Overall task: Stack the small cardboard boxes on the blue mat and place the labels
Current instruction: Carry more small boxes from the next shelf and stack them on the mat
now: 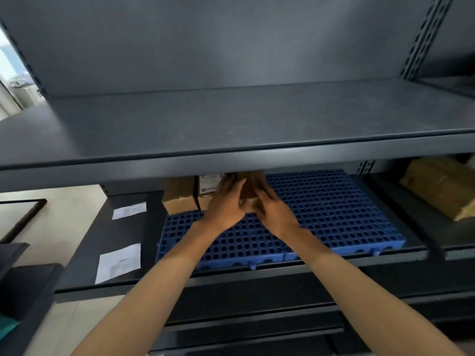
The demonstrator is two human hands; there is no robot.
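Observation:
A blue perforated mat lies on the lower shelf of a dark metal rack. At its far left stand two small cardboard boxes; the second box carries a white label. Right of them sits a third small cardboard box, gripped from both sides by my left hand and my right hand. Its top is hidden by the upper shelf. Two white paper labels lie on the shelf left of the mat, one label farther back and one label nearer.
The upper shelf juts out low over the mat and hides its back part. A tan wrapped parcel lies in the bay to the right, past an upright post. Pale floor shows at left.

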